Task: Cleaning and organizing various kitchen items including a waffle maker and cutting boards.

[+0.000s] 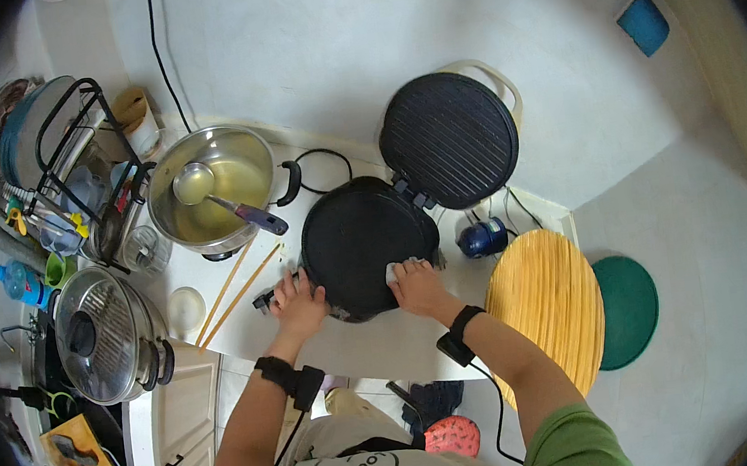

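An electric griddle stands unfolded on the white counter, its ridged black lid tipped back against the wall and its round black lower pan lying flat. My left hand rests on the pan's left front edge beside a black handle, fingers spread. My right hand presses a crumpled white wipe, probably paper, onto the pan's right front part. My fingers hide much of the wipe.
Left of the griddle stands a steel pot of yellowish liquid with a ladle in it. Long wooden chopsticks lie nearby. A lidded steamer and a dish rack are farther left. A wooden round board leans at right.
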`<state>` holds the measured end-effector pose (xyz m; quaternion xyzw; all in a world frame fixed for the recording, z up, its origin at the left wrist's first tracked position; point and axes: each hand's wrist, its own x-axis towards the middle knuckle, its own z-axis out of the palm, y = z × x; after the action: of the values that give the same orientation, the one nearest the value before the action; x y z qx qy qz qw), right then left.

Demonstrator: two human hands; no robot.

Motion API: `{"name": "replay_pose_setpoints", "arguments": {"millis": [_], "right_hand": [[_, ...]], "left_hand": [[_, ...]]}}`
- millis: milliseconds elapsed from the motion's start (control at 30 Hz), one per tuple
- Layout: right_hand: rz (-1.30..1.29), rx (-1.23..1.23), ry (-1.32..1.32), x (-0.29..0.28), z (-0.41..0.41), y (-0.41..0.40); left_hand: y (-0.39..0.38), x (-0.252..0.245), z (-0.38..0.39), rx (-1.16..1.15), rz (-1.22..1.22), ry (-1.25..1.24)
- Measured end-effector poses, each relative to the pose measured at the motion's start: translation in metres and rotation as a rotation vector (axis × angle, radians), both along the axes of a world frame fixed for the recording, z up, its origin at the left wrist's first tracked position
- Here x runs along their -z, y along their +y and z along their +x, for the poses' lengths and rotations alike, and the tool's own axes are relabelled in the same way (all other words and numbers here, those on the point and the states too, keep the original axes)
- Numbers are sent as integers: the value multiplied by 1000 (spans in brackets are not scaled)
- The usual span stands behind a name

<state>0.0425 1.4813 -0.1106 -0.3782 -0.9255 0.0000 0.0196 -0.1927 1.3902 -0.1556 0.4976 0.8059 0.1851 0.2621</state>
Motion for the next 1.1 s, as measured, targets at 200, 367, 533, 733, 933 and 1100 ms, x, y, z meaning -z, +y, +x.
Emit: {"name": "replay_pose_setpoints", "arguments": {"millis": [200, 367, 533, 733, 933, 1100], "right_hand": [[-270, -103, -97, -6, 0, 1], [-520, -177, -50, 1, -12, 20], [-1046, -49, -275, -13, -39, 37], [-1858, 382, 198, -69, -25, -22], [-2136, 299, 1084, -83, 30, -71], [-2058, 254, 1162, -85, 27, -106]], "left_hand": [[-41, -39, -24, 49, 230, -121], [-69, -39, -50, 52, 374, -174], [-101, -71, -71, -34, 352, -256], [-147, -58, -115, -199, 300, -578], [-123, -95, -91, 44, 222, -1029], [-70, -122, -12, 555, 30, -1342]]}}
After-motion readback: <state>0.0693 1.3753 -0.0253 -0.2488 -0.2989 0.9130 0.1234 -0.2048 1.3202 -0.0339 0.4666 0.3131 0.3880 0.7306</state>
